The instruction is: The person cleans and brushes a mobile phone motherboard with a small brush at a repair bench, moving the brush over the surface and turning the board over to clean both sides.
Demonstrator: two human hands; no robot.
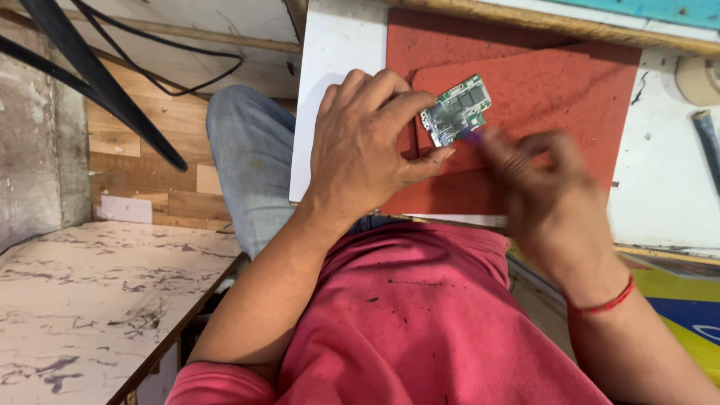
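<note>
Left hand [367, 142] pins a small green circuit board [456, 111] at its left edge between forefinger and thumb, the board lying on the red mat [555, 82]. Right hand [551, 187] is blurred just beside the board; its finger position cannot be told

1 head-worn view, steeply down and close over the red mat [540, 67], right side perhaps motion-blurred.
</note>
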